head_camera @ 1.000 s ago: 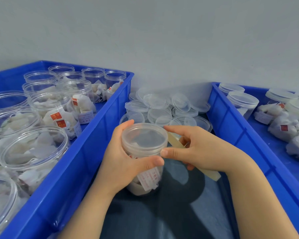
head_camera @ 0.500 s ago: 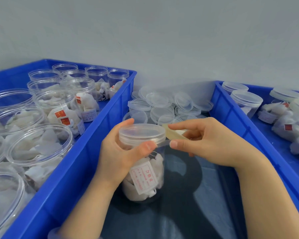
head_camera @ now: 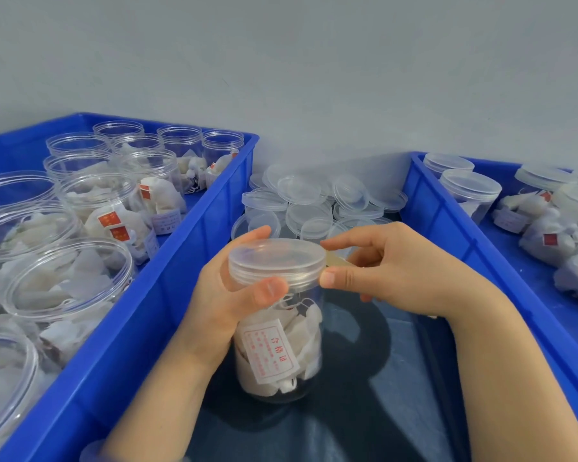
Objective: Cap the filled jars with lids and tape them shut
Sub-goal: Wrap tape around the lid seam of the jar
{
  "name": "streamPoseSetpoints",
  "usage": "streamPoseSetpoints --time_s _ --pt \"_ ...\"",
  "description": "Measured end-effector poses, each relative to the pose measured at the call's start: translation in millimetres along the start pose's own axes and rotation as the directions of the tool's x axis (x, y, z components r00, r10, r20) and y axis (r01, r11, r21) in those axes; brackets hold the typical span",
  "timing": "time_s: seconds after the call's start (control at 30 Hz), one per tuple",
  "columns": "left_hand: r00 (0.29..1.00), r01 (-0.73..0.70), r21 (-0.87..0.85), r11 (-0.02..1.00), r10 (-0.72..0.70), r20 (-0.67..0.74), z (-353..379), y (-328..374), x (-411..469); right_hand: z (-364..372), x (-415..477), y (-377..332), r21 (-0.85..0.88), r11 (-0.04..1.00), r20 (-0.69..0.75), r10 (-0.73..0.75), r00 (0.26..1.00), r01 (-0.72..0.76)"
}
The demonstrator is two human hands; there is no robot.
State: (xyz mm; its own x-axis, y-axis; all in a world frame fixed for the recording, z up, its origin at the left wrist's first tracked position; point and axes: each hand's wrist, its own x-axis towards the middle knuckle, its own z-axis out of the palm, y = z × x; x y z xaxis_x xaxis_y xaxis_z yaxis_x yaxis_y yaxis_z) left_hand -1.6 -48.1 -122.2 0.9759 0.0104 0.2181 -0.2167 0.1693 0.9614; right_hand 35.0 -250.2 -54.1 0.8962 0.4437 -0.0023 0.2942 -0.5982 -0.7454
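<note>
— Where is the jar (head_camera: pixel 281 345)?
— Upright between my hands, with its lid (head_camera: pixel 277 258) on. My left hand (head_camera: pixel 221 295) grips its neck, thumb on the lid's rim.
— And your right hand (head_camera: pixel 397 271)?
— Thumb and forefinger pinch a strip of tape (head_camera: pixel 336 260) at the lid's edge.
— Anything else around?
— Spare lids (head_camera: pixel 301 201) lie just beyond my hands. A blue crate (head_camera: pixel 167 295) sits left of them, a second crate (head_camera: pixel 447 228) to the right.

Left rectangular plastic crate (head_camera: pixel 167 295), right rectangular plastic crate (head_camera: pixel 447 235): saturated blue. Round plastic jar (head_camera: pixel 311 328): clear. Round plastic lid (head_camera: pixel 277 258): frosted, translucent. Paper label (head_camera: pixel 269 350): white, red border, red characters. Fabric sachets (head_camera: pixel 161 198): white. Square tags (head_camera: pixel 109 220): red. Tape strip (head_camera: pixel 336 260): pale yellow. Tabletop (head_camera: pixel 364 411): dark navy. Wall (head_camera: pixel 314 78): pale grey.
</note>
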Motion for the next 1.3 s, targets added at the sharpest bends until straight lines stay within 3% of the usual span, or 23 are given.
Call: streamPoseSetpoints --time_s 0.2,0.5,0.63,0.77,0.93,1.3 --pt "0.999 -0.001 0.0 1.0 0.001 -0.043 6.8 -3.8 -0.3 2.2 2.8 2.7 0.004 0.999 0.095 0.036 0.995 -0.036" --pt "0.988 -0.1 0.372 0.923 0.137 -0.073 12.4 1.0 -5.0 7.4 -0.2 -2.3 -0.165 0.984 0.085 0.075 0.994 -0.06" --pt "0.984 -0.103 0.449 0.888 0.157 -0.083 9.3 1.7 -3.5 7.3 2.2 0.0 -0.053 0.996 0.098 0.073 0.992 -0.068" --pt "0.984 -0.096 0.363 0.927 0.144 -0.105 1.7 4.2 -1.9 2.4 0.4 1.6 -0.071 0.997 0.146 0.04 0.989 -0.03" --pt "0.994 -0.082 0.233 0.969 0.096 -0.052 -0.3 6.2 -2.4 -6.8 -4.1 2.0 -0.02 0.999 0.077 0.027 0.997 -0.026" --pt "0.997 -0.025 0.142 0.99 0.015 0.075 3.3 7.1 -6.1 -5.6 -4.5 3.3 0.041 0.997 0.132 0.057 0.99 -0.063"
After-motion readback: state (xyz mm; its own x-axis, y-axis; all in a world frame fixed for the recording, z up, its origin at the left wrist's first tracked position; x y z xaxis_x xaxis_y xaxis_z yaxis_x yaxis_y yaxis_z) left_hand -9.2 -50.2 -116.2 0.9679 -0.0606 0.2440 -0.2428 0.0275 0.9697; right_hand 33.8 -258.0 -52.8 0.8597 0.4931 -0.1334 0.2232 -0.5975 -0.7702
